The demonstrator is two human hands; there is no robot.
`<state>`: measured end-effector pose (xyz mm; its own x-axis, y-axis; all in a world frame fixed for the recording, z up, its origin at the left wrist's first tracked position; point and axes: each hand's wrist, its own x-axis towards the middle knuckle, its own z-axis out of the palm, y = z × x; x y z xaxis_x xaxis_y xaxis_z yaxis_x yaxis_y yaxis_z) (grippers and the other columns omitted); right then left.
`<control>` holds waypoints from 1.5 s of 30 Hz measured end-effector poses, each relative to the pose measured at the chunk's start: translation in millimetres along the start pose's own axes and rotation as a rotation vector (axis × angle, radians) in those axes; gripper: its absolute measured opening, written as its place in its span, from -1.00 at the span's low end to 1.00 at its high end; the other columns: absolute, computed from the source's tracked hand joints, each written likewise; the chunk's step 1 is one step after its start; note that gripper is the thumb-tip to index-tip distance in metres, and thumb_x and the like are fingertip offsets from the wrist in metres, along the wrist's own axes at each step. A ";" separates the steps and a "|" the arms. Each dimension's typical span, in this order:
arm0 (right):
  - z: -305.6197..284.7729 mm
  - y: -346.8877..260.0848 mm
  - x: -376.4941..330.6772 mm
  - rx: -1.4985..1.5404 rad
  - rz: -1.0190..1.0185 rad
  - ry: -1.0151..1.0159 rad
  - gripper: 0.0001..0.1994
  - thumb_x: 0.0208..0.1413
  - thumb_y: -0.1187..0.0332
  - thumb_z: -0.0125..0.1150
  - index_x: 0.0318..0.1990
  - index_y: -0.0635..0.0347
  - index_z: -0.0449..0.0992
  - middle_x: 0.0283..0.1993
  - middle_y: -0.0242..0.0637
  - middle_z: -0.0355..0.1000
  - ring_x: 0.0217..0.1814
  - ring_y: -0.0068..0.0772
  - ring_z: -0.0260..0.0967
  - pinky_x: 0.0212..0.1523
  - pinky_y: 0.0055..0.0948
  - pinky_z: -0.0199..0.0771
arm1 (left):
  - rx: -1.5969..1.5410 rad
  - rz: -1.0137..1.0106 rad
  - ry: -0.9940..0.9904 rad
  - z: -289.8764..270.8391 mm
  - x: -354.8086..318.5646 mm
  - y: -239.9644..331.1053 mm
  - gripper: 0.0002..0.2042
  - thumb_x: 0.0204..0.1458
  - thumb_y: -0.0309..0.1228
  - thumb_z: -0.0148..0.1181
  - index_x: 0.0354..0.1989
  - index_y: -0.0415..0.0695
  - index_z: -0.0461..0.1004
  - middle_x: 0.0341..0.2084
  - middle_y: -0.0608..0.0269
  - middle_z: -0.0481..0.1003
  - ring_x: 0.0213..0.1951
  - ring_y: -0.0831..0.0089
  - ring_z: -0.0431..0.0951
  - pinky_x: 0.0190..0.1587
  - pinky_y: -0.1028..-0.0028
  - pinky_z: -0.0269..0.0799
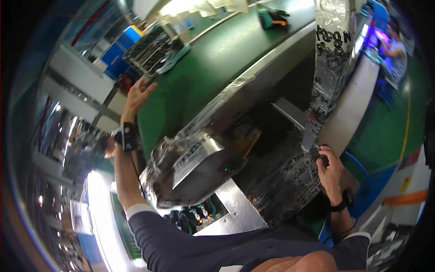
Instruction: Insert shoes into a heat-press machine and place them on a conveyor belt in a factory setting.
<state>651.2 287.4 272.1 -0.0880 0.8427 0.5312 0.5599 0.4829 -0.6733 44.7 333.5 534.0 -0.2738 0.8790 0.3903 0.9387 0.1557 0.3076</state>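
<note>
My left hand (137,97) reaches out over the left edge of the green conveyor belt (217,59), thumb and fingers apart with nothing seen in them. Just beyond its fingertips, a shoe (174,58) with a pale teal sole lies at the belt's edge, apart from the hand. Low on the right, my right hand (330,171) has loosely bent, spread fingers and looks free of any object. It is beside the lower end of a plastic-wrapped post (325,90) with handwritten marks; whether the fingertips touch the wrapping I cannot tell.
A black, teal and orange shoe (272,17) sits farther up the belt. A film-wrapped machine housing (195,170) stands between my arms. Behind the left hand is a rack (147,50) with dark items. A person (395,54) sits at the far right.
</note>
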 end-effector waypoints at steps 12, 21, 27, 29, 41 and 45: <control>-3.3 -9.1 5.5 -0.035 0.102 -0.044 -0.78 -0.11 0.50 0.26 -0.24 0.17 0.47 -0.08 -0.18 0.51 -0.06 -0.08 0.47 -0.10 -0.30 0.48 | 0.220 0.013 -0.021 29.4 65.4 -77.3 -0.06 -0.06 0.03 0.29 0.29 -0.45 0.02 0.26 -0.29 0.14 0.30 0.01 0.16 0.31 0.31 0.05; -2.5 -2.9 4.6 -0.084 0.074 -0.031 -0.77 -0.12 0.49 0.27 -0.24 0.15 0.45 -0.10 -0.22 0.51 -0.08 -0.11 0.48 -0.17 -0.32 0.50 | -0.196 -0.010 -0.024 51.2 94.5 -110.7 -0.05 -0.09 0.02 0.34 0.28 -0.48 0.04 0.16 -0.23 0.28 0.14 0.18 0.35 0.18 0.37 0.21; -5.8 2.4 -0.4 -0.040 0.110 -0.021 -0.76 -0.12 0.46 0.28 -0.23 0.12 0.45 -0.10 -0.24 0.50 -0.11 -0.13 0.47 -0.20 -0.29 0.48 | 0.058 -0.196 -0.243 57.6 105.1 -129.4 -0.06 -0.12 0.12 0.29 0.20 -0.49 0.14 -0.02 -0.25 0.42 0.02 0.18 0.48 0.08 0.37 0.34; 1.6 11.0 1.0 -0.053 0.058 -0.010 -0.76 -0.11 0.44 0.29 -0.23 0.11 0.44 -0.10 -0.25 0.50 -0.10 -0.12 0.46 -0.18 -0.25 0.47 | 0.460 -0.185 0.272 77.6 89.8 -174.5 -0.03 -0.20 0.19 0.28 0.15 -0.49 0.18 -0.07 -0.33 0.45 0.01 -0.02 0.49 0.06 0.23 0.36; 2.0 21.5 -19.7 -0.027 -0.012 0.041 -0.77 -0.08 0.37 0.31 -0.24 0.13 0.45 -0.18 -0.22 0.50 -0.14 -0.09 0.45 -0.16 -0.19 0.45 | 0.582 0.420 0.242 -41.3 -90.2 92.9 -0.46 -0.13 -0.38 0.31 0.05 -0.20 0.25 -0.05 -0.02 0.40 0.06 0.00 0.32 0.09 0.14 0.22; -7.5 21.1 -18.9 0.075 -0.034 0.056 -0.61 -0.10 0.29 0.37 -0.09 0.13 0.43 -0.03 -0.15 0.47 0.01 -0.02 0.41 0.01 -0.13 0.39 | 0.433 0.366 0.327 -52.8 -179.7 189.5 -0.38 -0.17 -0.48 0.35 0.15 -0.19 0.26 0.08 -0.02 0.36 0.18 0.04 0.29 0.22 0.17 0.19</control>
<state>670.9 279.9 251.7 -0.0587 0.8116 0.5812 0.4941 0.5296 -0.6895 260.7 181.3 568.0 0.0944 0.7382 0.6679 0.9641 0.0996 -0.2463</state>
